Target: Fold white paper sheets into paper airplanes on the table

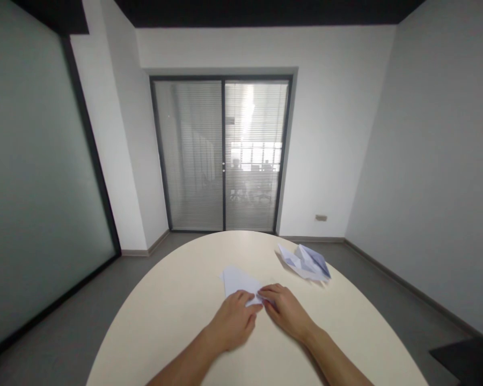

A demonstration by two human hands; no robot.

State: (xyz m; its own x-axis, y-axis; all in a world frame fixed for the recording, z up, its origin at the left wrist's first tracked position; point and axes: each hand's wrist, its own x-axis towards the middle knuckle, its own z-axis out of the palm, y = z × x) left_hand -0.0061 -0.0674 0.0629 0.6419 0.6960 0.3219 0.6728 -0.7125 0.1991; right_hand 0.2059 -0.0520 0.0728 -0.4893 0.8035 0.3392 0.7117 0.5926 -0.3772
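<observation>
A folded sheet of white paper [238, 280] lies on the round cream table [177, 321], in front of both hands. My left hand [235, 316] rests on its near edge, with the fingers bent and closed on the paper. Close beside it, my right hand [284, 310] grips the paper's right corner between thumb and fingers. Part of that corner is hidden beneath the fingers. Farther back on the right, apart from both hands, sits a creased paper shape [306, 262] with raised folds.
The table's curved edge runs around the work. Beyond it stand a glass door [193, 161] with blinds and a white wall [330, 134]. A frosted glass panel [36, 177] is at the left. Something dark [470, 359] juts in at the lower right.
</observation>
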